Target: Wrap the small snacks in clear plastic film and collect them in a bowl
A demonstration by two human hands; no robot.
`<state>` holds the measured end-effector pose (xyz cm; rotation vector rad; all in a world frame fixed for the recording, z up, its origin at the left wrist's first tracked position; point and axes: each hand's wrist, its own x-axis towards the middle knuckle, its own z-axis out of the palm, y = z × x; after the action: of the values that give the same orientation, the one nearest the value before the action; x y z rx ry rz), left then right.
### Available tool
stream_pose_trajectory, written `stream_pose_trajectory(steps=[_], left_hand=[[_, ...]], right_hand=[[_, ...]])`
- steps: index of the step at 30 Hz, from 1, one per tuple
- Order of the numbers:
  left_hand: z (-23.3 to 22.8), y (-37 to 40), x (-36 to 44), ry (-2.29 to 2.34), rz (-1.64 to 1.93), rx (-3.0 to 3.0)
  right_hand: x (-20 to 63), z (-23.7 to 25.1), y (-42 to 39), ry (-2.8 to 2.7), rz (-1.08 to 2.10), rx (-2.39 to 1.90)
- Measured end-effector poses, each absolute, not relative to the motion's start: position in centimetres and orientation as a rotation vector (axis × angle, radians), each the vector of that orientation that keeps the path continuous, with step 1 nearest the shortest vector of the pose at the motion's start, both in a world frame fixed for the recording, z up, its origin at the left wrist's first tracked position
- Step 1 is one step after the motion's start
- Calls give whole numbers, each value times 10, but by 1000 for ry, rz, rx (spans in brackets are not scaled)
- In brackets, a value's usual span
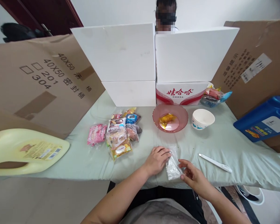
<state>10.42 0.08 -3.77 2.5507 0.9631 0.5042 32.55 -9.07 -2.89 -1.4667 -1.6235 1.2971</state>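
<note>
On pale-green cloth (144, 144), the flat-fingered left hand (157, 159) seemingly steadies a crinkled plastic bag (173, 170) for the loose-fingered right hand (194, 178).

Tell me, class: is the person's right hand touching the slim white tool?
Apart. The head view shows a strip of pale green cloth between the right hand and the slim white tool.
</note>
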Motion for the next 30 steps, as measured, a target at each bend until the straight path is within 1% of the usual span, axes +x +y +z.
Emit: stream_pose_trajectory(steps=[2,4,7,9,11,13,16,23,26,30], left_hand=[[-38,1,104,962,483,2562],[-38,0,104,961,469,2580],[-39,0,104,956,453,2618],[-40,0,105,946,437,2641],[-40,0,105,940,418,2658],[-40,0,104,934,402,2670],[-39,-1,103,858,370,2686],[-36,0,100,759,361,2652],[-41,1,99,760,406,2629],[-52,1,96,767,542,2624]], right_hand=[[326,-27,-92,-1687,1229,-1514],[326,-25,-94,-1821,1080,-1560],[326,-23,-98,-2135,584,-1596],[325,-24,-101,-2337,250,-1510],[322,-30,-104,-2474,99,-1349],[318,-37,-107,-2496,86,-1236],[313,-42,-112,-2417,189,-1215],[312,-21,-97,-2441,447,-1128],[311,-18,-71,-2525,486,-1264],[303,-25,-29,-2519,294,-1591]])
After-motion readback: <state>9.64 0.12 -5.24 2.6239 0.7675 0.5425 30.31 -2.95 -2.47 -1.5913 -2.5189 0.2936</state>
